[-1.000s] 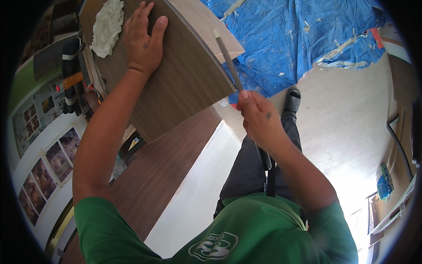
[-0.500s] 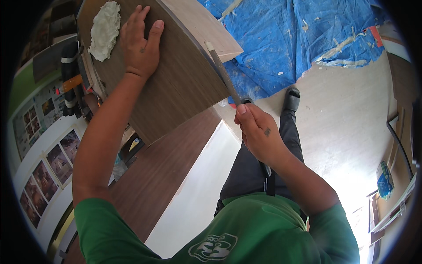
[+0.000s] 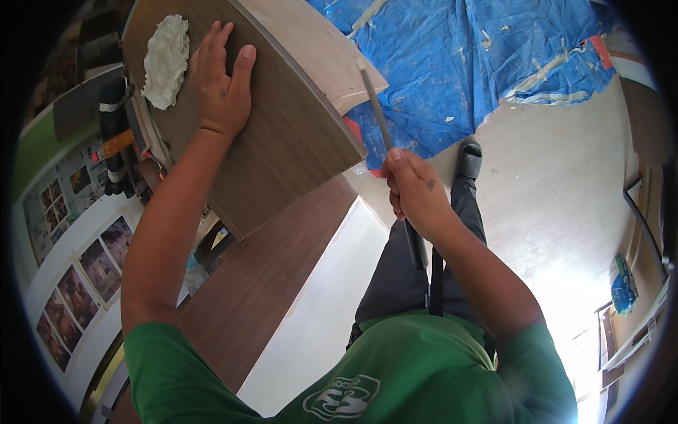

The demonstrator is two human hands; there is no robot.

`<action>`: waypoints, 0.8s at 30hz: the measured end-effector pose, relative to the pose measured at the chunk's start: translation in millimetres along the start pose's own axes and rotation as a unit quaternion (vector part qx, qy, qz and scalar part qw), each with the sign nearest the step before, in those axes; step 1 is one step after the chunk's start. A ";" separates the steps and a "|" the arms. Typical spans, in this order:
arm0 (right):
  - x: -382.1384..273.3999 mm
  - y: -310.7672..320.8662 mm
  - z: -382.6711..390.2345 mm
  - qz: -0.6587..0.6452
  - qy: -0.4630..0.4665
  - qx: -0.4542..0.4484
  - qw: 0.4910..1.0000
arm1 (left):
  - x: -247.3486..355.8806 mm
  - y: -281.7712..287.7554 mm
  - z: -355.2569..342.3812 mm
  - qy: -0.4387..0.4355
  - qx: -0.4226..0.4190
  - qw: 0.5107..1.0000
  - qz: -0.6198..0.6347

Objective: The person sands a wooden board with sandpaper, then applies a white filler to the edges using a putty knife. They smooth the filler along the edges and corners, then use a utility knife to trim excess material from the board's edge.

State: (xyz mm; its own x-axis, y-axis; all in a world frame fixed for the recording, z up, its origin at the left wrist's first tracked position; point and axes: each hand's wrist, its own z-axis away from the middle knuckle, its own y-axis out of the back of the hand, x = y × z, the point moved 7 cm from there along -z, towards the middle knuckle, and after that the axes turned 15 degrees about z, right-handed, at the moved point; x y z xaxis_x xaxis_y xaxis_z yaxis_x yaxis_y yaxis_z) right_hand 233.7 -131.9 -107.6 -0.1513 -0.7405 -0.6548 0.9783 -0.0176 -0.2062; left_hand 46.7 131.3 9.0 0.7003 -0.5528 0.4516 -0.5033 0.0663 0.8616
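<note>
A dark wood-grain panel (image 3: 282, 134) fills the upper left, its long edge facing right. My left hand (image 3: 222, 88) lies flat on it with the fingers stretched out. Just left of those fingers sits a whitish crumpled lump (image 3: 166, 62), perhaps a pad or putty. In my right hand (image 3: 417, 185) is a long, thin file (image 3: 378, 109) with a black handle below the fist. Its tip points up and away, and the blade stands a little to the right of the panel's edge, apart from it.
A pale board (image 3: 318, 49) reaches out beyond the panel. Blue sheeting (image 3: 438, 63) covers the floor ahead. Below the panel are a brown board (image 3: 261, 275) and a white surface (image 3: 311, 304). A blue packet (image 3: 623, 286) is at the far right; photo sheets (image 3: 102, 258) stand at left.
The file has come away from the panel's edge, its blade swinging right and more upright. My left hand stays flat on the panel, which has shifted slightly in view.
</note>
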 end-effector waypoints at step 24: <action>5.3 -43.3 20.4 -0.354 0.020 -0.066 0.933 | 1.8 -1.6 0.0 -0.003 -0.008 1.000 0.000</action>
State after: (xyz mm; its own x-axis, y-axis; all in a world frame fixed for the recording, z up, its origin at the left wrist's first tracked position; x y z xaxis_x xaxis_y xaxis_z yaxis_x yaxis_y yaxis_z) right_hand 193.4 -148.8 -87.3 -0.7605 -0.5491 -0.3467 0.6059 -0.4079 -0.6830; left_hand 48.8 130.2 8.5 0.6979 -0.5572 0.4499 -0.4943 0.0797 0.8656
